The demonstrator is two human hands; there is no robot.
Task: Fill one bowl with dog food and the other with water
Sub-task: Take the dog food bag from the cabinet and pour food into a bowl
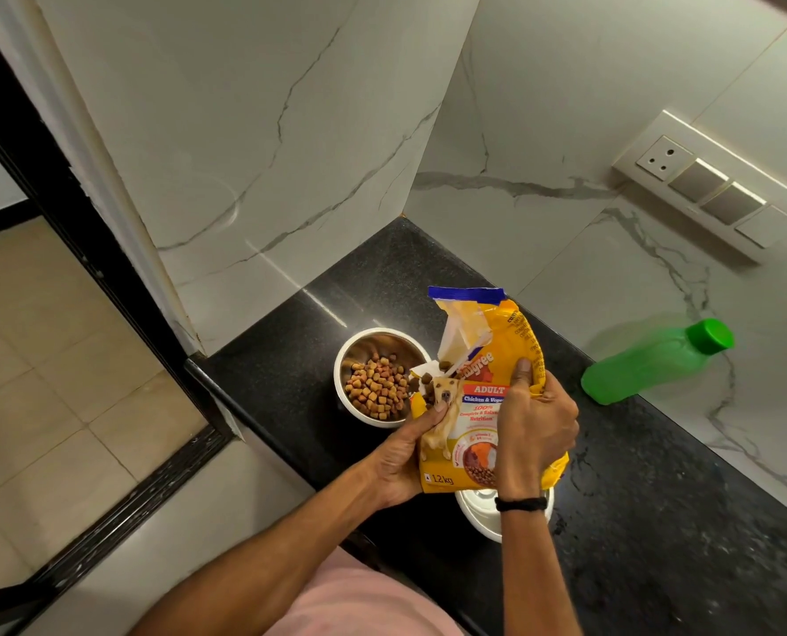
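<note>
Head view, nearest first. Found a white bowl (478, 516) on the black desk (657, 521), partly hidden under the right wrist, contents not visible.

Saw both hands clenched on the yellow dog food bag (483, 392). Left hand (403, 456) gripped the lower left edge, thumb laid across the printed front. Right hand (536, 429) gripped the right side higher up, thumb pressed flat on the foil. Held the bag above the desk, tipped to the left, torn mouth just over the rim of the steel bowl (343, 360), with pellets (375, 387) at the opening and heaped inside that bowl.

Judged the bag soft and crinkly, limp towards the top, fairly light but with weight shifting inside. Judged the smooth foil probably slippery too. Best taken low with one hand for support and at the side with the other for steering the pour.

Further right, spotted a green bottle (648, 364), cap on, near the wall and well apart from both bowls. Looked like light plastic, best gripped round the body. Could not tell the water level.

Farthest back, made out a switch panel (713, 190) on the marble wall.
</note>
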